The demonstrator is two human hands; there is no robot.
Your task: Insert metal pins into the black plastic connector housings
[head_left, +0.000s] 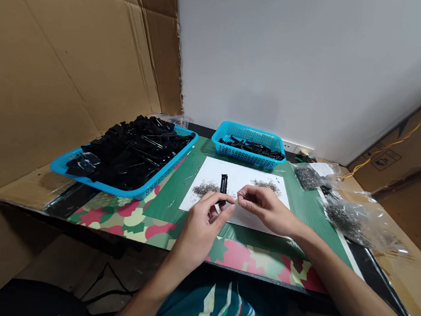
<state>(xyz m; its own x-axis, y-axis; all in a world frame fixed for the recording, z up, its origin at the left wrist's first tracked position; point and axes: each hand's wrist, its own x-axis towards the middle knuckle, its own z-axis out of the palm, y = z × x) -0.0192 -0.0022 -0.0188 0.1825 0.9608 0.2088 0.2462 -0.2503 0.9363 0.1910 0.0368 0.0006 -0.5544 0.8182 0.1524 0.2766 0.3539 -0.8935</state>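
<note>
A lane opens between the black piece point(223, 183) and right metal pile point(267, 185); the small basket point(247, 158) blocks beyond.

So our table point(236, 254) shows a blobby pink-and-green pattern along its front edge, with a green mat point(163, 204) further in. We've got a white sheet point(244, 177) mid-table, a big blue basket point(146, 190) at the left end, a smaller basket point(246, 157) near the back edge, plus two clear bags point(349, 221) along the right.

Both hands point(204, 219) near black part point(223, 183)
</note>
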